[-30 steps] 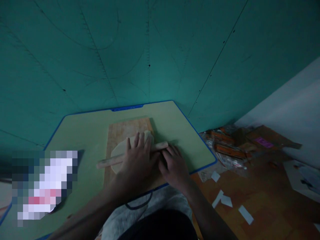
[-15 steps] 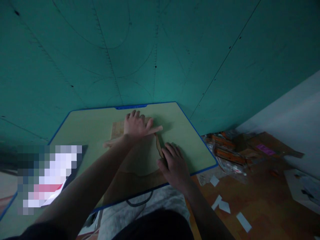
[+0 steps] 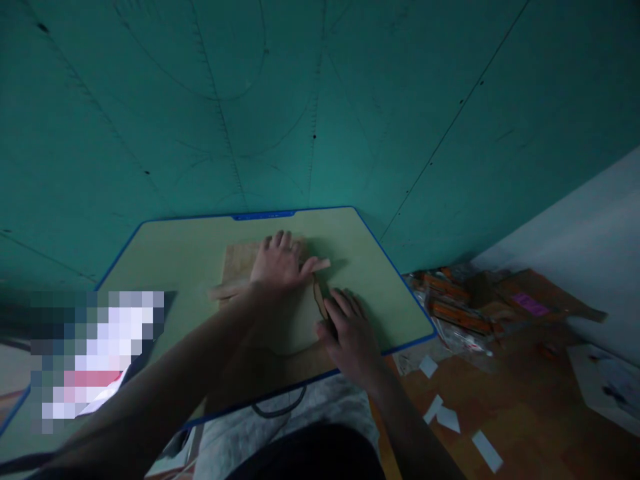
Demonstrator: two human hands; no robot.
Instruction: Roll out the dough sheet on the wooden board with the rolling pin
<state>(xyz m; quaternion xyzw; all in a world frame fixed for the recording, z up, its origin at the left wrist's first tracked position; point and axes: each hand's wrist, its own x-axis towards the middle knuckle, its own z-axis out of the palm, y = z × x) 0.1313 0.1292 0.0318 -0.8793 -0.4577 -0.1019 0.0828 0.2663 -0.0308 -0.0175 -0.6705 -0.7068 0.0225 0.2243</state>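
Observation:
My left hand (image 3: pixel 281 261) lies over a wooden stick (image 3: pixel 226 291) on a light wooden board (image 3: pixel 241 260), its fingers pointing to the wall and its thumb out along the stick's right end. My right hand (image 3: pixel 349 332) rests at the right, its curved fingers on a thin brown piece with an uneven edge (image 3: pixel 319 297). Under both forearms a brown sheet (image 3: pixel 311 359) reaches the near edge of the pale table (image 3: pixel 165 260). What lies beneath my left palm is hidden.
A green wall (image 3: pixel 280 100) with pencil marks rises behind the table. A pixelated bright item (image 3: pixel 113 340) lies on the left. Plastic-wrapped orange pieces (image 3: pixel 457 310), cardboard (image 3: pixel 550 293) and white paper scraps (image 3: pixel 486 451) lie on the floor at right.
My left hand has slid slightly right and toward me, showing more of the wooden board. The stick has shifted a little with it. My right hand has hardly moved.

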